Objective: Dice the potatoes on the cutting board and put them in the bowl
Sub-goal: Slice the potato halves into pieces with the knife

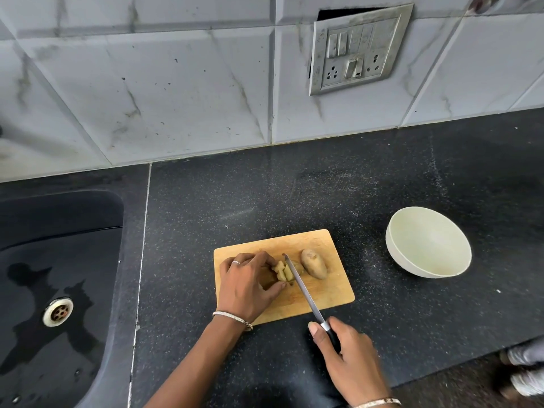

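Note:
A wooden cutting board (326,293) lies on the dark counter. On it, my left hand (247,282) presses down on a partly cut potato (284,271), whose pale slices show beside my fingers. My right hand (350,357) grips the black handle of a knife (300,285); its blade rests across the cut potato, tip pointing away from me. A whole brown potato (314,263) lies just right of the blade. A pale empty bowl (426,244) stands on the counter to the right of the board.
A black sink (59,290) with a metal drain and water patches sits to the left. The tiled wall with a switch plate (357,50) rises behind the counter. The counter's front edge runs at lower right, with someone's feet (524,369) beyond it.

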Demonstrator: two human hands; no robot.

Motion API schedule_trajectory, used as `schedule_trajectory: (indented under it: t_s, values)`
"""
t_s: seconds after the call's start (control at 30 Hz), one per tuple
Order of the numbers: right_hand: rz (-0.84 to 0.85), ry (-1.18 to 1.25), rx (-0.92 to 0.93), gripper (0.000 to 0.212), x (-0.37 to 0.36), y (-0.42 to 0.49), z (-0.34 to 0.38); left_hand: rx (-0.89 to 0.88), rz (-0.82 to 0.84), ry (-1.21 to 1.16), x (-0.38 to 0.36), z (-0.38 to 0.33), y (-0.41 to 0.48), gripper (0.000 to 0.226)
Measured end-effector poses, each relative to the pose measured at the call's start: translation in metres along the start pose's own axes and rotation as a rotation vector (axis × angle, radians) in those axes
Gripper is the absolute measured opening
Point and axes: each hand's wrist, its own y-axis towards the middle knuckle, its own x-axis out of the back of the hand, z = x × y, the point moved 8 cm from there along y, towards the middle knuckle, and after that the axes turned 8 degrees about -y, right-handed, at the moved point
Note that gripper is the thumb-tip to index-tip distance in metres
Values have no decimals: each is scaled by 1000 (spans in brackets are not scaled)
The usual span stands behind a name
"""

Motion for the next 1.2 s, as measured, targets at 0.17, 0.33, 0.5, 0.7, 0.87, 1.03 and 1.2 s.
schedule_trajectory:
  t_s: [0.17,0.33,0.5,0.7,0.87,1.03,1.2]
  values:
    - [17,13,-1,49,-3,0,4,10,-2,-11,1,4,-2,36]
    - [22,12,-22,49,-6,0,9,14,-20,-3,0,1,-2,36]
    - [9,22,-54,48,-1,1,6,12,-7,-1,-3,-6,2,36]
    - [12,34,-45,46,1,2,6,26,-6,21,-6,-7,3,35]
    - [47,42,-54,44,1,1,12,28,-24,-2,-4,-6,1,36]
    - [94,17,-88,44,-2,1,14,28,-52,-14,-4,-8,-3,35]
    - [114,-19,-93,44,1,1,17,36,-51,-15,-4,-8,-2,34]
